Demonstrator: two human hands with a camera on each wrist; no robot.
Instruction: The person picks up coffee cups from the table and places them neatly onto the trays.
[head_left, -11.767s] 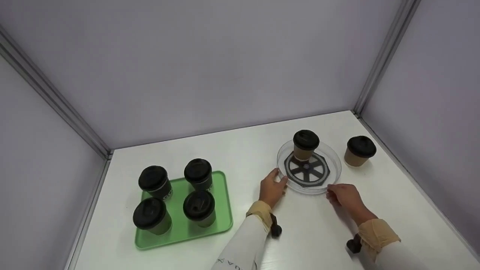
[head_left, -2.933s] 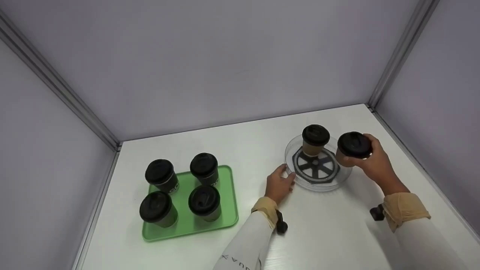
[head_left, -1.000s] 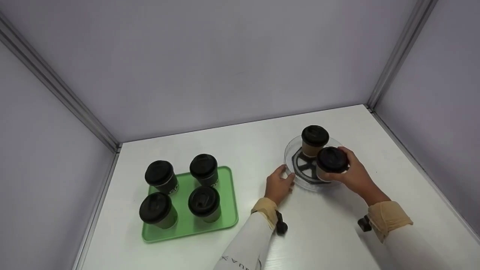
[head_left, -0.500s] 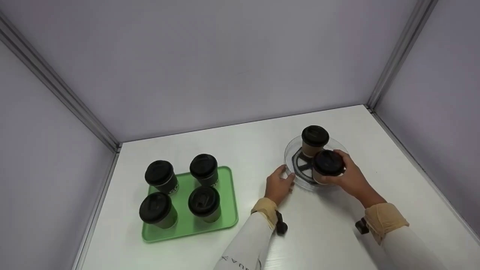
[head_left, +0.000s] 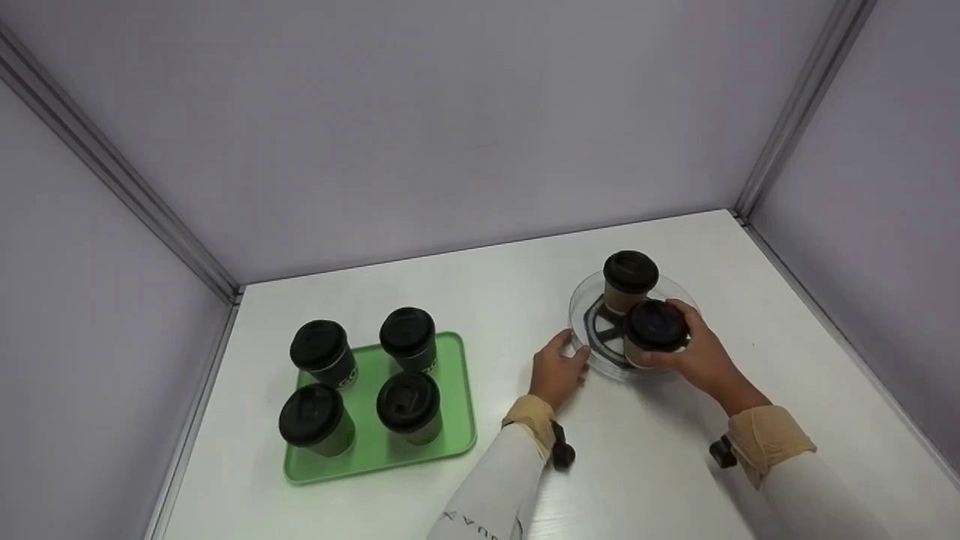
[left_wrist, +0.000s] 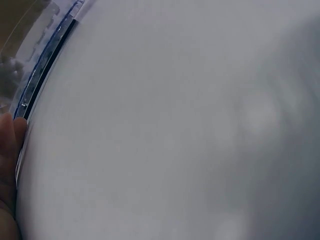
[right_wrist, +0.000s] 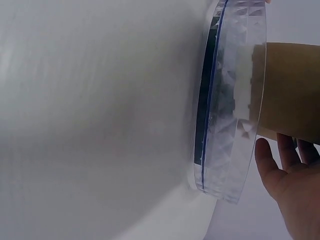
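My left hand (head_left: pixel 556 373) holds the near-left rim of a clear round turntable (head_left: pixel 581 300) with a dark, spoked wheel pattern in its base. In the left wrist view its fingertips (left_wrist: pixel 19 129) lie against the side wall. With my right hand (head_left: pixel 701 352) I grip a brown paper coffee cup (head_left: pixel 636 354) with a black lid, upright over the turntable's right part. The right wrist view shows this cup's lower end (right_wrist: pixel 257 90) behind the clear wall, inside the rim. A second lidded coffee cup (head_left: pixel 624 300) stands on the turntable, just behind the held one.
A green tray (head_left: pixel 375 459) at the left of the white table (head_left: pixel 510 300) bears several black-lidded coffee cups, including a cup at its front right (head_left: pixel 409 405). Grey partition walls (head_left: pixel 480 135) enclose the table's back and sides.
My right hand let go of the turntable's rim, took the cup from the table at the right and brought it left over the turntable. It has hardly moved in the last half second.
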